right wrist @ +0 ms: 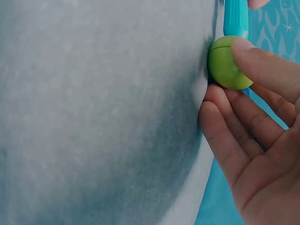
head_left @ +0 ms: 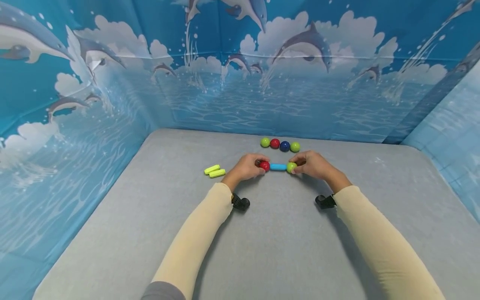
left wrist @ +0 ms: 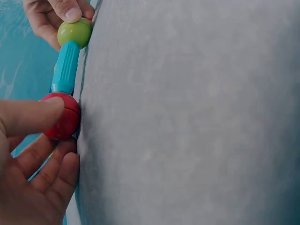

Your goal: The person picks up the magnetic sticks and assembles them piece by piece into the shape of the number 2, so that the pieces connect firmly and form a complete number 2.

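Note:
A light blue ribbed rod (head_left: 278, 166) joins a red ball (head_left: 264, 166) at its left end to a lime green ball (head_left: 291, 167) at its right end. My left hand (head_left: 248, 166) pinches the red ball (left wrist: 65, 119) between thumb and fingers. At the other end, the thumb and fingers of my right hand (head_left: 313, 164) grip the green ball (right wrist: 229, 63). The left wrist view shows the rod (left wrist: 66, 68) running straight between both balls, close over the grey surface.
Behind the hands, a green ball (head_left: 265, 142), a red ball (head_left: 275, 143), a dark blue ball (head_left: 284, 146) and another green ball (head_left: 295, 146) form a row on the grey table (head_left: 277, 241). Yellow rods (head_left: 214, 171) lie left of the left hand. A dolphin-print curtain (head_left: 240, 100) stands behind.

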Action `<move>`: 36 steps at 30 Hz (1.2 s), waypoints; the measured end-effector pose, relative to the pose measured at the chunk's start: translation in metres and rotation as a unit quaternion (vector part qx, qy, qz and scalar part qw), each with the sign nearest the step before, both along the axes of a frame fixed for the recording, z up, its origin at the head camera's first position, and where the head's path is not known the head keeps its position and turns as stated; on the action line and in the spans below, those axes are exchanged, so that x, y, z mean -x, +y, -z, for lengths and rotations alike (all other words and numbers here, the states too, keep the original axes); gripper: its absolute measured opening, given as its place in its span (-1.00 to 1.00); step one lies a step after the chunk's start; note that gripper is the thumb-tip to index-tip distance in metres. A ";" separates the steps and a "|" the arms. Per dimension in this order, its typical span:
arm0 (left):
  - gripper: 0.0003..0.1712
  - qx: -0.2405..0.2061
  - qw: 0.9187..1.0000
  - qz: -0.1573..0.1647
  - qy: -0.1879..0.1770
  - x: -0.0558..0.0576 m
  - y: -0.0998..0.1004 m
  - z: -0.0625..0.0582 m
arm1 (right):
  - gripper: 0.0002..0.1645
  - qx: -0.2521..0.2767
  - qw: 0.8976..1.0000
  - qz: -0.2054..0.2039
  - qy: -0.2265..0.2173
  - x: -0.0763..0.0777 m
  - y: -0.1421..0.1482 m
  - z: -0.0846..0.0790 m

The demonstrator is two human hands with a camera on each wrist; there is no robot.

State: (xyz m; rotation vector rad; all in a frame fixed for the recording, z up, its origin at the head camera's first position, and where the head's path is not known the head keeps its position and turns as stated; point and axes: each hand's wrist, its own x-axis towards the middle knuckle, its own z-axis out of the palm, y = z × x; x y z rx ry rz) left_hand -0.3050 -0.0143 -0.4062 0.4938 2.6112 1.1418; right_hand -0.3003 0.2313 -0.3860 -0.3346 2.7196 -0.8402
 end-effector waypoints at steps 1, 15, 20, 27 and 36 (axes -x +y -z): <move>-0.50 0.000 1.000 -0.004 0.002 0.000 0.000 0.000 | -0.54 0.000 1.000 0.000 0.003 0.000 0.000 0.000; -0.54 0.011 1.000 -0.015 0.023 -0.001 0.002 -0.001 | -0.54 -0.003 0.999 -0.018 0.029 -0.002 -0.001 0.003; -0.54 0.010 1.000 -0.012 0.016 -0.001 0.001 0.000 | -0.48 -0.012 0.998 -0.040 0.037 -0.006 0.002 0.001; -0.54 0.009 1.000 0.000 0.020 0.001 -0.002 0.001 | -0.47 -0.037 0.996 -0.059 0.059 -0.022 0.035 -0.019; -0.54 0.031 0.999 0.024 0.038 0.000 -0.003 0.001 | -0.62 -0.097 0.987 -0.064 0.109 -0.054 0.093 -0.018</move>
